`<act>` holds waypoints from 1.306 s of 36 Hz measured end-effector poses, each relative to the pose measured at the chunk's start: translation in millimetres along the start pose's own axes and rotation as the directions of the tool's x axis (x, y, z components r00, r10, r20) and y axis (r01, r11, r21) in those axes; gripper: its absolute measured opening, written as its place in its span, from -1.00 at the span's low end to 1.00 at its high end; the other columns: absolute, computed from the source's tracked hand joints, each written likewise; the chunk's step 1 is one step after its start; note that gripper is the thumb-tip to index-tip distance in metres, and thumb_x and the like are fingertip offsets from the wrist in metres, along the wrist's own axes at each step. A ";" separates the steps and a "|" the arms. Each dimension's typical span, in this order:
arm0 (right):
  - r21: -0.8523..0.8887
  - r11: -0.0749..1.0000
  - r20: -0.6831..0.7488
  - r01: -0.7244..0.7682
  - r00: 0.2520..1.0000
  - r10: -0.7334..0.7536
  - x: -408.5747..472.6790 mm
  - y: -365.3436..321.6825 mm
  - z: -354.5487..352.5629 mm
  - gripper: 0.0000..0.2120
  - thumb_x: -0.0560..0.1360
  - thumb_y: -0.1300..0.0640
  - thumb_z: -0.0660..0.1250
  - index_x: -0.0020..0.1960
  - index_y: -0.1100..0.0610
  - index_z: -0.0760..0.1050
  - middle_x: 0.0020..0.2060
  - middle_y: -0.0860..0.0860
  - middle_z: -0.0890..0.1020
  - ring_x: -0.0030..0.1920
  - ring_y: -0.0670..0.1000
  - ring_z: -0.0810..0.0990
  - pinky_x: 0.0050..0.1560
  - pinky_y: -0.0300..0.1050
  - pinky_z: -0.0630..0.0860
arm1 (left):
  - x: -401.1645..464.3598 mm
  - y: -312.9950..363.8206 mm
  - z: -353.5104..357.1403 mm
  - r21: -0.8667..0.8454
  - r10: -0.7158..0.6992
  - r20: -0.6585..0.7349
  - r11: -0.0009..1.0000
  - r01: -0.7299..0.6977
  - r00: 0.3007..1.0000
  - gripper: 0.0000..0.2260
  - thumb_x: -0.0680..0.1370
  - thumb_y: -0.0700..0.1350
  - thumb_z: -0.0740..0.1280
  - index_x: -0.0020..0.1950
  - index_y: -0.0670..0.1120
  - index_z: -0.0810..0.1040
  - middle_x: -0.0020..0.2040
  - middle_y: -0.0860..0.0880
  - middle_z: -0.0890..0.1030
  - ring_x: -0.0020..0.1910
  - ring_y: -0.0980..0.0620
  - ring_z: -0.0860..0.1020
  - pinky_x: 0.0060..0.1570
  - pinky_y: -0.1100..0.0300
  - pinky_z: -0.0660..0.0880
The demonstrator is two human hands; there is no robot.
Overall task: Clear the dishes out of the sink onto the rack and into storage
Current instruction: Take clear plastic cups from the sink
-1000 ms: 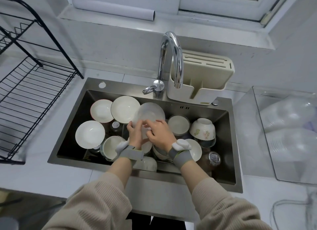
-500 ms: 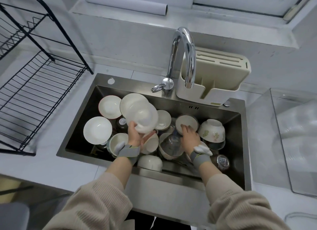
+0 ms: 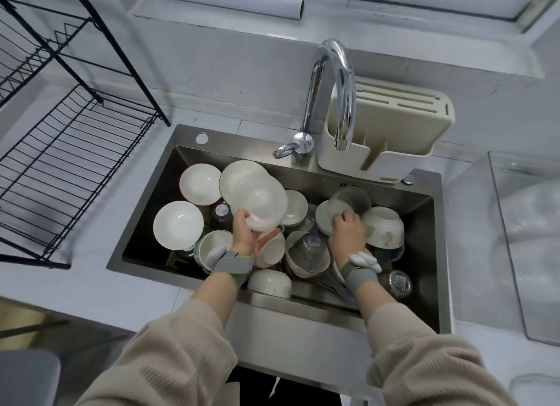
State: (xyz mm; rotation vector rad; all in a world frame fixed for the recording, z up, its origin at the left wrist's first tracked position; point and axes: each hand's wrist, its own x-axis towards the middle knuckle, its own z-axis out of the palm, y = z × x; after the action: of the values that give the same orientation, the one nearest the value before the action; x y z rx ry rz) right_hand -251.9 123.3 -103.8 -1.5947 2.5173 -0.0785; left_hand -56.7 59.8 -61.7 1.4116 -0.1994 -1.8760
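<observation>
There is only one view, from a wide-angle camera on the person's head. It looks forward and steeply down into the rectangular stainless steel sink (image 3: 436, 211), which fills the middle of the frame at arm's reach. The black wire dish rack (image 3: 69, 169) stands at the left edge, the pale grey worktop (image 3: 91, 284) surrounds the sink, and the white window sill (image 3: 394, 39) crosses the top. The edges bend outward.

Legible text: none showing | small dark marks on sink (image 3: 348, 185) back wall: blurring, unreadable | jar lid (image 3: 399, 280) label: unreadable
</observation>
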 end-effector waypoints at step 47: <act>0.256 0.956 0.227 -0.141 0.971 0.082 -37.9 -43.9 5.2 -0.52 0.50 0.15 0.23 0.41 0.14 0.29 0.41 0.10 0.34 0.39 0.15 0.30 0.31 0.05 0.32 | 5.7 86.7 -41.9 -0.088 0.233 -0.145 0.965 -0.247 0.962 -0.63 0.54 -0.14 0.10 0.33 -0.18 0.33 0.20 -0.21 0.48 0.13 -0.23 0.54 -0.04 0.00 0.61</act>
State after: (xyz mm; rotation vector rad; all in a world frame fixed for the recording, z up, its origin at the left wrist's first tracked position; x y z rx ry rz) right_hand -196.0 138.9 -99.2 -1.2797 2.3101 -0.2156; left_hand 20.6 8.8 -35.1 1.3701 -0.1937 -1.5665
